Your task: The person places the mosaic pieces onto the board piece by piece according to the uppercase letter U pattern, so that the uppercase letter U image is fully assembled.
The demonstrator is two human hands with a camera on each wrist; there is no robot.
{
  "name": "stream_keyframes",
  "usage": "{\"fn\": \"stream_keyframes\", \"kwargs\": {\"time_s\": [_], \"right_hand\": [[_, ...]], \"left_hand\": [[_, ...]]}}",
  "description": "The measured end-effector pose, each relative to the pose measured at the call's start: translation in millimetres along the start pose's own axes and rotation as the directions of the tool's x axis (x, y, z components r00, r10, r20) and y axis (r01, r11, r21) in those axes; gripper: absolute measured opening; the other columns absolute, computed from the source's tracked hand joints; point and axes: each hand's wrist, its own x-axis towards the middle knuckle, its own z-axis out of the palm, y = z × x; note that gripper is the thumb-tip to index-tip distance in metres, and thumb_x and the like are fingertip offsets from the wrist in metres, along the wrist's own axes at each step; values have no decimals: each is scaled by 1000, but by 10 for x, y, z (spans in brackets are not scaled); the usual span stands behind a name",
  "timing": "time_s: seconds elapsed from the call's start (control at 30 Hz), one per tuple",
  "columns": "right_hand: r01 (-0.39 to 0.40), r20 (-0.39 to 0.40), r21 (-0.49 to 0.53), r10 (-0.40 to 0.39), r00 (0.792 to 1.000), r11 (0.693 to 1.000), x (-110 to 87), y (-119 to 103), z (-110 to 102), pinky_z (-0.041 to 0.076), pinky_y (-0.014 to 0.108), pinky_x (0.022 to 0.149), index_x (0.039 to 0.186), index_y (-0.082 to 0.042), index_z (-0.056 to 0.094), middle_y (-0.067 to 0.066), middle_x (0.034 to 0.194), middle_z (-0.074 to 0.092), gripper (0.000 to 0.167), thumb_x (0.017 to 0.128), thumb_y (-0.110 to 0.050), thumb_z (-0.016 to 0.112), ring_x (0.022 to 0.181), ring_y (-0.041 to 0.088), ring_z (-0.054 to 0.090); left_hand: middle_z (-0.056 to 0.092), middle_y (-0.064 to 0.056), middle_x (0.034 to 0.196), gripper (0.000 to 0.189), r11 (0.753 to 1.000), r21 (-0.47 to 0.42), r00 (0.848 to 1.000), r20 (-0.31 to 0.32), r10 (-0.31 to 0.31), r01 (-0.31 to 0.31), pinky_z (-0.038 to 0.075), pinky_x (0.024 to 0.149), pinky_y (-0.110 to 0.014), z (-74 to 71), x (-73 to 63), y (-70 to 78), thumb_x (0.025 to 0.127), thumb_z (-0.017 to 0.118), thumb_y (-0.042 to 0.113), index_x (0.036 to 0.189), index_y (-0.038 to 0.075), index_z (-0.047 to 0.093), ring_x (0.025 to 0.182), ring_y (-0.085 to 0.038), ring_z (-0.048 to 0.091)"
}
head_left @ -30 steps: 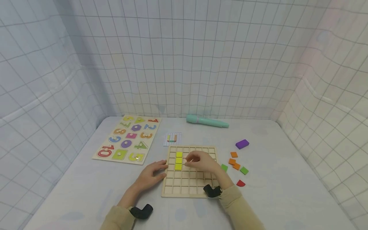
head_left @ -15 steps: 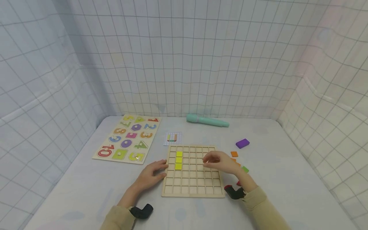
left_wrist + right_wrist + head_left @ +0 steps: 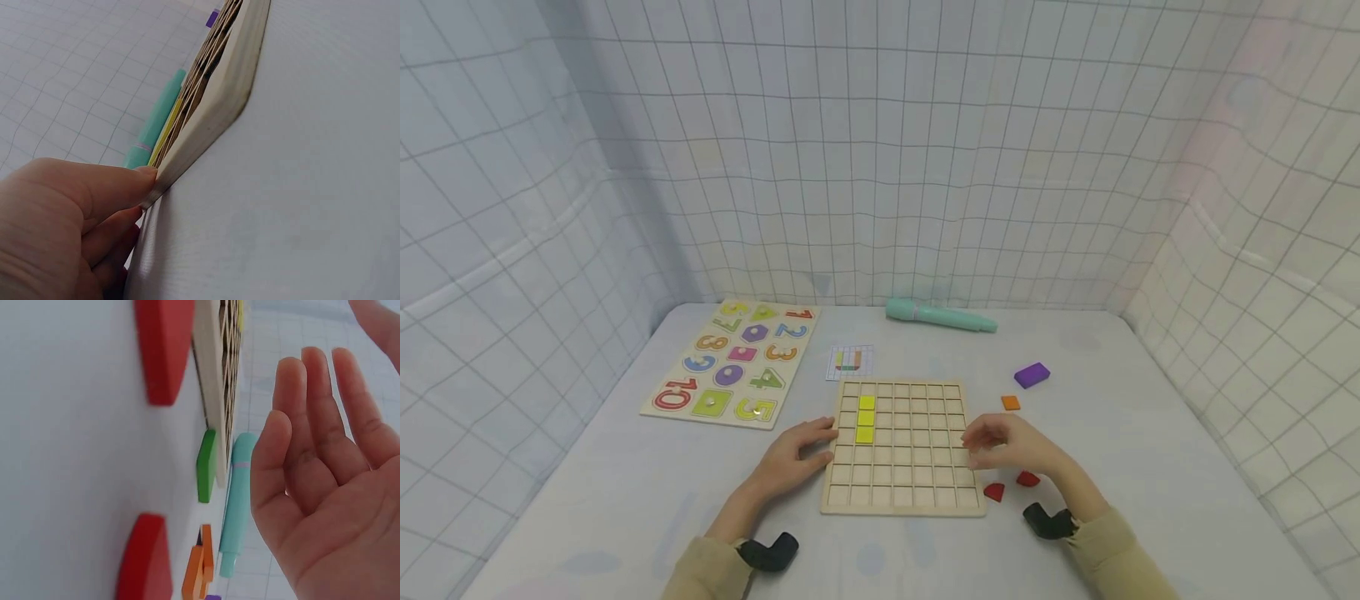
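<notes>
A wooden grid board (image 3: 904, 477) lies on the table with yellow square tiles (image 3: 866, 418) in a column at its left. My left hand (image 3: 793, 454) touches the board's left edge with thumb and fingertips; the left wrist view shows the thumb (image 3: 134, 184) right at the rim. Over the board's right edge is my right hand (image 3: 1017, 446), fingers loosely bent, and its bare palm shows in the right wrist view. Below that hand lie two red rounded-edge pieces (image 3: 994, 492). The right wrist view also shows a green tile (image 3: 206, 467) and orange tiles (image 3: 193, 573), mostly hidden from the head view.
One orange tile (image 3: 1011, 402) and a purple block (image 3: 1032, 376) lie right of the board. Behind it are a small pattern card (image 3: 861, 354) and a turquoise pen-shaped object (image 3: 943, 317). A number-and-shape puzzle (image 3: 730, 367) lies at left. Gridded cloth walls surround the table.
My right hand has moved right and nearer, from beside the yellow tiles to the board's right edge, covering loose tiles there and exposing another red piece. My left hand has stayed put.
</notes>
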Motion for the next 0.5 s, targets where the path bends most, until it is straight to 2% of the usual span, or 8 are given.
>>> {"fn": "stream_keyframes", "kwargs": {"time_s": [0.27,0.5], "right_hand": [[11,29,1,-11,1000,1000,-133,85,-29,52,28,81,104,-6,64,5,98,65,28,80,-16,75,90,23,60],[-28,41,-5,28,999,1000,-165,113,-48,52,26,82,101,-8,64,3,97,65,25,81,-18,74,91,22,60]], "left_hand": [[52,-11,135,36,1000,15,1000,9,-20,20,26,111,-48,-7,7,-1,85,68,16,119,4,64,129,-31,42],[52,-12,135,36,1000,11,1000,3,-7,7,26,111,-48,-6,3,-5,85,68,16,118,3,64,129,-32,42]]}}
